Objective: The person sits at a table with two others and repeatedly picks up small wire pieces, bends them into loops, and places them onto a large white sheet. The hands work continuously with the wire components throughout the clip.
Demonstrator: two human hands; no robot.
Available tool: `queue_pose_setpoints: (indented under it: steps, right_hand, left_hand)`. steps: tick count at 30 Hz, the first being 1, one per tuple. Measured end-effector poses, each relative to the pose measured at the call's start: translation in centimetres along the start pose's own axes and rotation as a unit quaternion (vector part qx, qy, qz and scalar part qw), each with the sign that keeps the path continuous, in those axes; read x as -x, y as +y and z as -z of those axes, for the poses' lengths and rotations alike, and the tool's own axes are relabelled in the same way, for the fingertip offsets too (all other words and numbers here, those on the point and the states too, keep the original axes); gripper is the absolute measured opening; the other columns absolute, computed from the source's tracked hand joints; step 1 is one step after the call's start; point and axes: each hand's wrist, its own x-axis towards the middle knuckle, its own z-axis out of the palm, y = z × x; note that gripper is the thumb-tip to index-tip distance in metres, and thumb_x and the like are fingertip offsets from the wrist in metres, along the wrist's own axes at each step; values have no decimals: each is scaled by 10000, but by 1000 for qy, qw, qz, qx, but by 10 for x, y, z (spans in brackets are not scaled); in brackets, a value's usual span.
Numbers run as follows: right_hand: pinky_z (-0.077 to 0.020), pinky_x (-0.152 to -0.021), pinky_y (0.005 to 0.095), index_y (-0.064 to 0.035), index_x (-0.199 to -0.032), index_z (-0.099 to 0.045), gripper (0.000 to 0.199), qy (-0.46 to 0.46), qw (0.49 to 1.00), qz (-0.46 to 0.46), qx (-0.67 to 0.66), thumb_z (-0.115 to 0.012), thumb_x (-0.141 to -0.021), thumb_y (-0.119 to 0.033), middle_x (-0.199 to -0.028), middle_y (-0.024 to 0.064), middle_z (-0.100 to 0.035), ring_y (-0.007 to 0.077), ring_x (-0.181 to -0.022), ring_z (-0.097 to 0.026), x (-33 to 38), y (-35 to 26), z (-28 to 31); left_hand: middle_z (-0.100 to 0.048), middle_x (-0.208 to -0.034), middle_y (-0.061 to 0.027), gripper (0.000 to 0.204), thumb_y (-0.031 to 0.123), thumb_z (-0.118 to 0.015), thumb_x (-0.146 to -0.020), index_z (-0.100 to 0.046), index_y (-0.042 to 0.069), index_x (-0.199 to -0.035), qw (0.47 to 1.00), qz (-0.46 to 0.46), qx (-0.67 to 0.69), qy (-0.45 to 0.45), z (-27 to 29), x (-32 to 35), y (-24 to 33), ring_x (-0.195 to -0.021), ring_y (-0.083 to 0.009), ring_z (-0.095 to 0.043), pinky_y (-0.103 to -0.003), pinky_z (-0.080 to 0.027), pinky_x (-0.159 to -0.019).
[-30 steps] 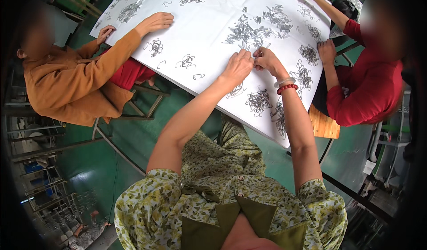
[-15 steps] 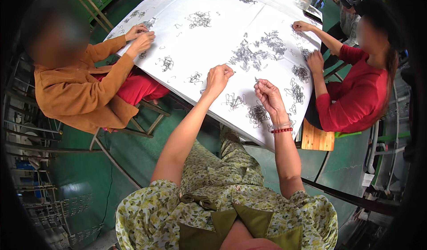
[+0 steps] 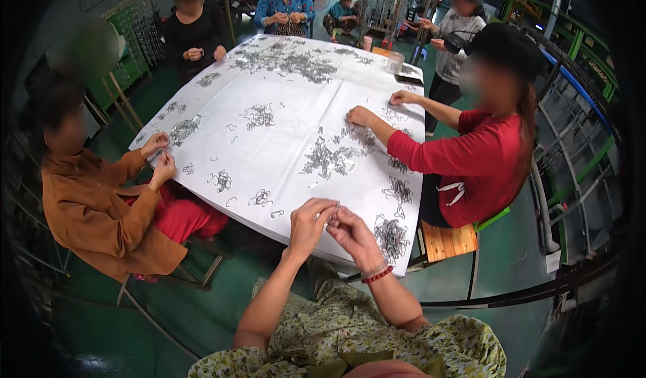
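A workshop with a green floor; a big table under white sheeting carries scattered heaps of dark metal bits, and other people sit or stand around it. At the near edge, the left hand and right hand meet, finger and thumb of each pinched tight on what looks like a small grey clip between their tips; its long axis is too hidden to tell. The flat heap lies straight beyond both hands, well apart from them, its pieces pointing every way. The looped heap is just to the right hand's right — so that hand is nearer — and a small heap lies left of the left hand. Pale marks on the green machine may be lettering — no writing shows on the clip.
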Motion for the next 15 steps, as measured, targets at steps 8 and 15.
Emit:
queue_pose_setpoints:
  steps: [8, 15]
  right_hand:
    - [-475, -695, 252, -2, -1037, -573, 152, -17, 997, -7, -73, -595, -924, -100, -899, 52, -601, 133, -780, -554, 28, 36, -30]
    - [-471, -675, 265, -5, -1166, -495, 312, -64, 995, -58, -51, -631, -889, -60, -855, 30, -573, 132, -738, -545, 41, 35, -32]
  left_hand:
    - [-673, -956, -138, 177, -5, -641, -813, -692, -11, -983, 987, -96, -116, 61, 22, 42, 25, -888, -288, -624, -359, -505, -772]
    - [-674, -972, -128, 175, -26, -657, -805, -698, -16, -975, 997, -70, -34, -5, 51, 55, 31, -870, -241, -651, -328, -532, -739]
